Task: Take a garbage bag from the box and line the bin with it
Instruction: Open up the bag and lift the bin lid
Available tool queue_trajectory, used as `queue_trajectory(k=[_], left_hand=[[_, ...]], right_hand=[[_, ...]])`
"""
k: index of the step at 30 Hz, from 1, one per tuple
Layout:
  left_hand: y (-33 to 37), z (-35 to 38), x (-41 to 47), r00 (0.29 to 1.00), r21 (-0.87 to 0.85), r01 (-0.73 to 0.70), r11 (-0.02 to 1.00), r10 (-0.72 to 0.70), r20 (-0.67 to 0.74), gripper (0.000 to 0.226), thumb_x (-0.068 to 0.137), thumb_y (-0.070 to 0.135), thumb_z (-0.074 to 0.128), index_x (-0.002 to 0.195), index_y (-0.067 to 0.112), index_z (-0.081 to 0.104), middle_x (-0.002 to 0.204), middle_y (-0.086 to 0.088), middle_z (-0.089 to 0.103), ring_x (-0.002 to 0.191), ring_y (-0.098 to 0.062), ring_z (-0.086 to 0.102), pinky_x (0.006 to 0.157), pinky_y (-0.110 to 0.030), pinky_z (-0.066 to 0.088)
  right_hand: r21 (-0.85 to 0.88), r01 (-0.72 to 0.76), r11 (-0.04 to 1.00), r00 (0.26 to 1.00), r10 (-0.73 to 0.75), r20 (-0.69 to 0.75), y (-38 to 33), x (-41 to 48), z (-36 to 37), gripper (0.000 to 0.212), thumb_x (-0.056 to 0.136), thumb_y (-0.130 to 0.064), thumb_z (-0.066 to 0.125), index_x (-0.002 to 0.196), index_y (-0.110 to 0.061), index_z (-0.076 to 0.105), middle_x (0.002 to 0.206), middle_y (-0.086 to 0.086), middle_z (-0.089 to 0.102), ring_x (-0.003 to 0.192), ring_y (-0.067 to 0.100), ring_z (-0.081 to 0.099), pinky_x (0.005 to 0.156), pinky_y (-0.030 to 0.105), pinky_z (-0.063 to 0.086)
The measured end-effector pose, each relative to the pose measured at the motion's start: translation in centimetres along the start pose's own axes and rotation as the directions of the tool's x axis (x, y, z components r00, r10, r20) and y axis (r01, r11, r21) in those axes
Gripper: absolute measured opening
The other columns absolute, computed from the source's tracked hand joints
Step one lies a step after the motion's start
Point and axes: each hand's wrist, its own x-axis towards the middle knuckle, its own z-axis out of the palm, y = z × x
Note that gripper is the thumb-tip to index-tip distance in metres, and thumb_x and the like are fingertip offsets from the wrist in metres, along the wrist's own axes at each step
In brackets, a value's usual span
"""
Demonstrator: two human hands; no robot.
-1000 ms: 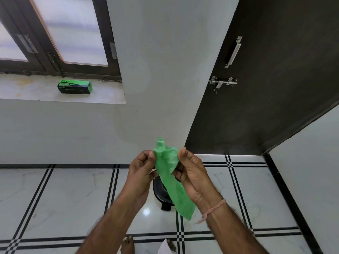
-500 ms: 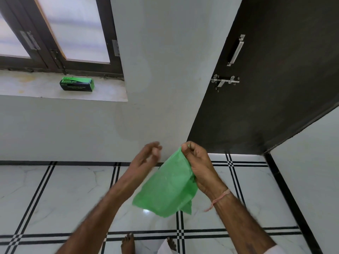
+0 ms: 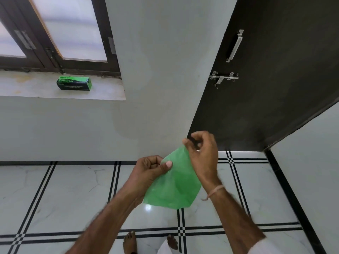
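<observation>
A dark door [image 3: 275, 79] is carrying a handle [image 3: 234, 45] and bolt [image 3: 224, 77]. Left of the door, a frosted window [image 3: 73, 30] is letting daylight onto a pale wall [image 3: 156, 70] and stone sill [image 3: 33, 88]. Below the door, a white floor [image 3: 64, 195] is showing black stripes.

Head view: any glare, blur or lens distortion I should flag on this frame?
Head view: glossy floor shows a small glare spot just below the green bag; right hand looks slightly motion-blurred, left hand sharper; wide-angle lens bows the door edge and floor lines.
</observation>
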Motion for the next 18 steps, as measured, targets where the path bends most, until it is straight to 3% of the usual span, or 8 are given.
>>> queue_trajectory(k=[1, 2, 4, 6, 9, 12, 15, 18], left_hand=[[-0.2, 0.3, 0.0, 0.997, 0.024, -0.046, 0.999, 0.048, -0.060, 0.035, 0.084, 0.023, 0.079, 0.089, -0.009, 0.066, 0.082, -0.017, 0.077, 0.072, -0.027, 0.071, 0.066, -0.037, 0.060], [-0.4, 0.5, 0.0, 0.990, 0.053, -0.094, 0.994, 0.099, -0.102, 0.038, 0.084, 0.022, 0.080, 0.088, -0.011, 0.063, 0.078, -0.015, 0.075, 0.070, -0.026, 0.069, 0.065, -0.036, 0.059], [-0.9, 0.9, 0.2, 0.977, 0.108, -0.169, 0.980, 0.181, -0.114, 0.039, 0.082, 0.019, 0.085, 0.083, -0.011, 0.059, 0.068, -0.010, 0.069, 0.063, -0.021, 0.064, 0.058, -0.032, 0.054], [-1.3, 1.1, 0.4, 0.969, 0.170, -0.222, 0.960, 0.237, -0.073, 0.043, 0.074, 0.024, 0.091, 0.077, -0.005, 0.058, 0.063, -0.006, 0.064, 0.058, -0.018, 0.059, 0.054, -0.029, 0.049], [-1.7, 1.3, 0.6, 0.955, 0.254, -0.260, 0.932, 0.286, -0.072, 0.038, 0.071, 0.020, 0.093, 0.071, 0.004, 0.058, 0.060, 0.000, 0.061, 0.055, -0.012, 0.054, 0.054, -0.025, 0.045], [-2.2, 1.5, 0.7, 0.942, 0.303, -0.290, 0.908, 0.327, -0.078, 0.033, 0.074, 0.013, 0.091, 0.068, 0.007, 0.058, 0.059, 0.003, 0.058, 0.055, -0.008, 0.051, 0.054, -0.020, 0.043], [-2.6, 1.6, 0.7, 0.941, 0.256, -0.296, 0.920, 0.326, -0.086, 0.031, 0.077, 0.009, 0.088, 0.066, 0.008, 0.059, 0.056, 0.006, 0.054, 0.054, -0.005, 0.048, 0.054, -0.016, 0.040], [-2.8, 1.6, 0.3, 0.950, 0.136, -0.293, 0.946, 0.305, -0.074, 0.026, 0.085, 0.018, 0.081, 0.075, 0.000, 0.065, 0.065, -0.010, 0.066, 0.061, -0.013, 0.058, 0.061, -0.024, 0.048]], right_hand=[[0.050, -0.006, 0.999, 0.999, 0.008, -0.031, -0.7, -0.9, -0.3, 0.041, 0.084, -0.059, 0.072, 0.097, -0.021, 0.064, 0.093, -0.006, 0.068, 0.082, 0.009, 0.063, 0.072, 0.027, 0.054], [0.175, -0.096, 0.980, 0.995, 0.088, 0.053, -1.6, -1.9, -0.6, 0.047, 0.083, -0.062, 0.070, 0.092, -0.016, 0.064, 0.084, -0.005, 0.068, 0.073, 0.007, 0.061, 0.065, 0.025, 0.052], [0.338, -0.429, 0.838, 0.864, 0.271, 0.424, -2.9, -3.4, -1.0, 0.051, 0.082, -0.063, 0.068, 0.085, -0.012, 0.067, 0.070, -0.003, 0.067, 0.060, 0.009, 0.055, 0.055, 0.022, 0.046], [0.284, -0.627, 0.725, 0.694, 0.355, 0.626, -3.1, -3.9, -1.3, 0.046, 0.084, -0.061, 0.069, 0.086, -0.015, 0.071, 0.069, -0.002, 0.068, 0.059, 0.008, 0.058, 0.055, 0.020, 0.047], [0.246, -0.720, 0.649, 0.585, 0.378, 0.717, -2.5, -3.6, -1.4, 0.047, 0.083, -0.058, 0.075, 0.097, -0.013, 0.075, 0.077, 0.001, 0.070, 0.067, 0.010, 0.063, 0.061, 0.021, 0.054], [0.260, -0.751, 0.606, 0.541, 0.341, 0.769, -1.7, -3.8, -1.5, 0.043, 0.083, -0.046, 0.080, 0.102, -0.008, 0.074, 0.078, 0.000, 0.070, 0.068, 0.009, 0.063, 0.063, 0.022, 0.057], [0.302, -0.760, 0.576, 0.561, 0.345, 0.752, -1.2, -4.0, -1.4, 0.037, 0.078, -0.042, 0.081, 0.097, -0.011, 0.074, 0.082, 0.002, 0.072, 0.071, 0.009, 0.064, 0.063, 0.022, 0.056], [0.308, -0.729, 0.611, 0.593, 0.340, 0.730, -1.2, -4.2, -1.1, 0.029, 0.088, -0.039, 0.074, 0.099, -0.012, 0.076, 0.087, 0.004, 0.074, 0.076, 0.012, 0.065, 0.064, 0.022, 0.057]])
